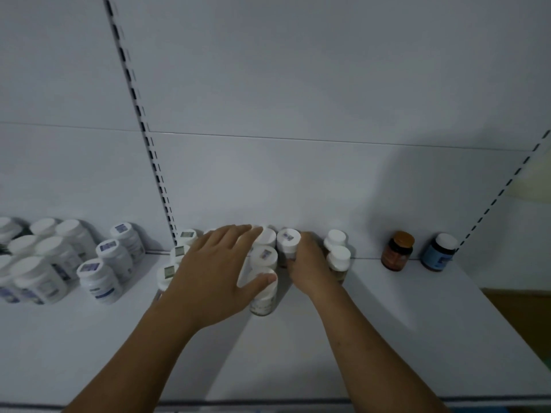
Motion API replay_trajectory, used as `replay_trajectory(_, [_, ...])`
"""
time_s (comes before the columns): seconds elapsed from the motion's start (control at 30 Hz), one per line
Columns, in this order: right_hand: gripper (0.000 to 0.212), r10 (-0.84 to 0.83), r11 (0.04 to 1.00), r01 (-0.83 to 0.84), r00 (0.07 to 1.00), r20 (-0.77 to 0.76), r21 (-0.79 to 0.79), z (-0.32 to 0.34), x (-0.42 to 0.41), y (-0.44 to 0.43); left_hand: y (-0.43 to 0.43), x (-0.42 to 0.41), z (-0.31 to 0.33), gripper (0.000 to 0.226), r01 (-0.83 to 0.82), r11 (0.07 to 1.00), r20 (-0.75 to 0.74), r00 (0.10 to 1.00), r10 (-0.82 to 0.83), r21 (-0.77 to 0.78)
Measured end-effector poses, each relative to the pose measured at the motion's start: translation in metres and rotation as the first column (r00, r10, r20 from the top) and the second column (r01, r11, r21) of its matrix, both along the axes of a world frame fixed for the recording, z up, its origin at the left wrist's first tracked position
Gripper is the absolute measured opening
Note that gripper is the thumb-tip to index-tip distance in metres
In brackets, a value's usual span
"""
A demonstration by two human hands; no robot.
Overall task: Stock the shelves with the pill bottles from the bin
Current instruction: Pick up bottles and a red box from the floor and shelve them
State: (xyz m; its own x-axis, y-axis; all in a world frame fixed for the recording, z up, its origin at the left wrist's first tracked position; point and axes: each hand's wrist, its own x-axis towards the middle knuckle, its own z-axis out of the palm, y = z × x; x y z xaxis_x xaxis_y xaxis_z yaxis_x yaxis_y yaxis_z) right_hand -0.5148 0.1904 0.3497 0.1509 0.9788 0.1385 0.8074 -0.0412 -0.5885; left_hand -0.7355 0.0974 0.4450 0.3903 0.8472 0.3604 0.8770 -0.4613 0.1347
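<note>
The right hand (307, 263) wraps its fingers round a white-capped pill bottle (287, 244) at the back of the shelf (387, 323), close to the wall. The left hand (214, 269) lies flat with straight fingers on the row of bottles (264, 254) beside it, thumb on the front bottle (262, 296). The held bottle looks small, hard and light. Its smooth side may slip, so hold it round the middle, under the cap. A bump could tip its neighbours.
</note>
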Motion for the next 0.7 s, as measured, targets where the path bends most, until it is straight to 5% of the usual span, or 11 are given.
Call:
replay_trajectory(0.4, [0.07,-0.009,0.996,-0.002,0.993,-0.12,-0.085,0.022,-0.014,-0.046,0.0,-0.017,-0.005,0.087,-0.024,0.999,0.04,0.999,0.026,-0.041])
replay_trajectory(0.7, [0.058,0.286,0.941,-0.252,0.949,-0.135,0.226,0.103,0.007,-0.095,-0.004,-0.019,0.016,0.088,-0.104,0.994,0.005,0.995,0.104,-0.022])
